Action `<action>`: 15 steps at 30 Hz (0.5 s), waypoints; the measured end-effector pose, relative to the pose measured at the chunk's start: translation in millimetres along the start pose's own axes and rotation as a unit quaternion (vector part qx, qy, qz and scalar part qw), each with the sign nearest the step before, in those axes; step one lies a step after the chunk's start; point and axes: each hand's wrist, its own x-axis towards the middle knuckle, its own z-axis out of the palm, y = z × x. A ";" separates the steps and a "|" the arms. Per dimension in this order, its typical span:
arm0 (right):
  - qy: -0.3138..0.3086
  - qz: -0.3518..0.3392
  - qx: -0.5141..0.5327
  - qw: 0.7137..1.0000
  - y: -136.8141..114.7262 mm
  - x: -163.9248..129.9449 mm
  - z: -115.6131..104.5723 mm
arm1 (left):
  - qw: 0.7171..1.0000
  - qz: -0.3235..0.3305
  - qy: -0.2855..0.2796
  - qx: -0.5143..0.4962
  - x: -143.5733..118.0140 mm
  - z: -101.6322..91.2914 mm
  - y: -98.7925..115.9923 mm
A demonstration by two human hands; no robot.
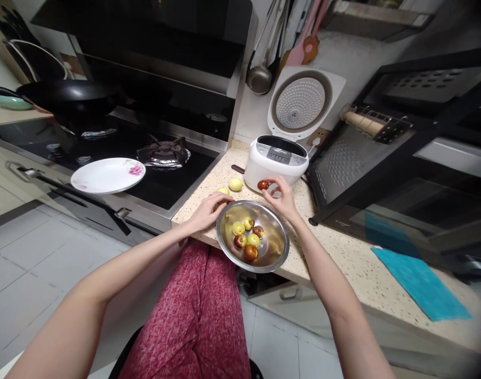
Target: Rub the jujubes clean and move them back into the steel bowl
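A white plate (107,176) sits at the far left, hanging over the front edge of the stove (153,158); a knock from an arm could tip it to the floor. On the counter (343,252), the left hand (209,210) rests against the left rim of the steel bowl (278,252), fingers curled loosely over the edge, steadying it. Whether it also holds a fruit is unclear, though a yellow one (223,191) lies just beyond its fingertips and a second (236,184) lies a little farther back.

The bowl juts over the counter's front edge above the person's lap. It holds several small round fruits (248,238), green, yellow and reddish-brown, clustered near the middle. Should the left hand let go or press down on the rim, the bowl could tilt and spill them onto the floor.

The right hand (282,197) hovers behind the bowl, pinching a dark red fruit (263,185) between thumb and fingertips, the other fingers partly spread. The grip is light and the fruit looks smooth, so it could slip and roll along the counter, or fall off the edge.

Just behind stands a rice cooker (276,163) with its lid up; a dropped fruit could wedge against its base. Farther right, a teal cloth (420,281) lies flat, well apart from the hands.
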 end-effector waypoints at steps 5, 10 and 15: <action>-0.236 -0.053 0.110 0.964 -42.6 -6.9 -17.9 | 0.999 0.041 0.026 -0.022 -3.0 -2.9 7.4; -0.395 -0.069 0.129 0.907 -55.9 -16.9 -24.7 | 0.979 0.199 -0.032 -0.029 -6.4 -3.8 5.5; -0.400 -0.051 0.125 0.906 -57.0 -22.1 -20.7 | 0.955 0.280 -0.078 0.049 -10.2 -0.2 1.0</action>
